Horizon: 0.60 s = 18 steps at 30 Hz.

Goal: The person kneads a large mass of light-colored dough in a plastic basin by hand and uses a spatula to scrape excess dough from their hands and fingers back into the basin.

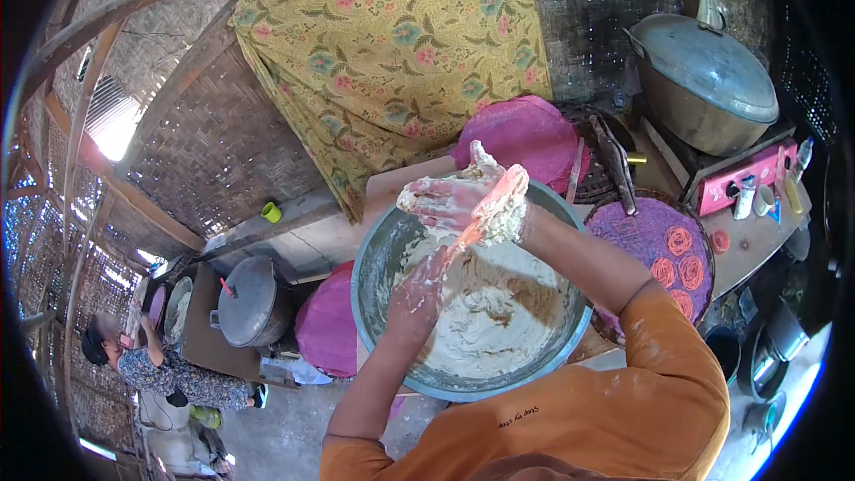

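A wide grey-green basin (363, 338) in front of me holds pale, sticky dough (481, 330) with a brownish patch. My left hand (420, 296) is closed round the lower end of a pink spatula (467, 236). Dough clings to the spatula's upper end, which lies against my right hand near the wrist. Over the basin's far side, my right hand (445, 200) is stretched out with its fingers pointing left, thickly coated in dough. A lump of dough sticks up at its far side. Flour dusts the left hand too.
Right of the basin, a round purple tray (614, 232) carries several coiled pink strands. A large lidded pot (704, 71) stands on a pink stove (744, 180). Magenta covers (525, 134) lie behind. Another lidded pot (254, 303) and a person (169, 365) are at the left.
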Tool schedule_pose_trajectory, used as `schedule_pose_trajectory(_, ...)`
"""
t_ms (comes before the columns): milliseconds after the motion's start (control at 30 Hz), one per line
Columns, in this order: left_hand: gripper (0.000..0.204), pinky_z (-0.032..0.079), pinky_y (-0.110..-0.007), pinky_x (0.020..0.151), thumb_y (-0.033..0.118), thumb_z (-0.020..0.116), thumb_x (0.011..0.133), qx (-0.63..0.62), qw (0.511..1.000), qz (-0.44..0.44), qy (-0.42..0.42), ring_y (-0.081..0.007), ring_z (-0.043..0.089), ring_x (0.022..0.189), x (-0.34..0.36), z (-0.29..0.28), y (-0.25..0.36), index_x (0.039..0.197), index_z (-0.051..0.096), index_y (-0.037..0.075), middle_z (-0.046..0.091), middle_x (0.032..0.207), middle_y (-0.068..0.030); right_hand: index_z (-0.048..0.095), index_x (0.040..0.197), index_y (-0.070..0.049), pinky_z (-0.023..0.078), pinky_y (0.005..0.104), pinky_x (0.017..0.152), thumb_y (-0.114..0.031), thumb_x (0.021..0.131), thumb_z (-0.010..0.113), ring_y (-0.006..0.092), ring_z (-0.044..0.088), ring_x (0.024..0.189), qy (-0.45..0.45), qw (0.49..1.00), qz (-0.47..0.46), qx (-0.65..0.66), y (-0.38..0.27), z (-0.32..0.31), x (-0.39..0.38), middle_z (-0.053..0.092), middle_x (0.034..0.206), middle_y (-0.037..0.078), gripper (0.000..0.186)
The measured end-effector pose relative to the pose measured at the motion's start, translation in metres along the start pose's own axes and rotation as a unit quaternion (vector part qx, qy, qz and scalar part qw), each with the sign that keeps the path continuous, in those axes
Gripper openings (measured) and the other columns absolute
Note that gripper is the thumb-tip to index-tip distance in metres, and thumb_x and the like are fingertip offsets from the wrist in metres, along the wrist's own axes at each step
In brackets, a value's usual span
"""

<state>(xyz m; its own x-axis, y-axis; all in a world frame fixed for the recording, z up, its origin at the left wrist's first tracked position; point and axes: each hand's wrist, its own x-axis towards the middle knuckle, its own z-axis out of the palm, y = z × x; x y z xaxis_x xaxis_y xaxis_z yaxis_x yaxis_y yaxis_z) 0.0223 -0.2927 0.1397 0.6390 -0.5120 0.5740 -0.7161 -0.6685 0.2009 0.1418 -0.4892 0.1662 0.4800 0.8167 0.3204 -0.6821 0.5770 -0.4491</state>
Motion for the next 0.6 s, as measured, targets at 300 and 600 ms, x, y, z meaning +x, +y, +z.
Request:
schedule_pose_trajectory(300,0.06,0.056,-0.041,0.067,0.004,0.049,0.084,0.054,0.996,0.019,-0.062,-0.0349,0.065,0.091,0.008,-0.021,-0.012,0.143,0.041,0.015,0.06,0.118,-0.0171,0.031,0.144,0.004,0.022,0.0459,0.115,-0.083,0.079,0.036,0.0329,0.032,0.139,0.005,0.999,0.022,0.035,0.005,-0.023,0.003,0.032,0.151,0.02,0.109)
schedule_pose_trajectory(600,0.058,0.055,-0.042,0.066,0.004,0.049,0.084,0.089,0.992,0.042,-0.085,-0.0328,0.066,0.086,0.002,-0.019,-0.011,0.141,0.042,0.014,0.061,0.117,-0.0153,0.038,0.139,0.008,0.03,0.0476,0.111,-0.083,0.081,0.033,0.0362,0.042,0.13,-0.033,0.997,-0.009,0.067,0.008,-0.036,0.004,0.041,0.144,0.023,0.107)
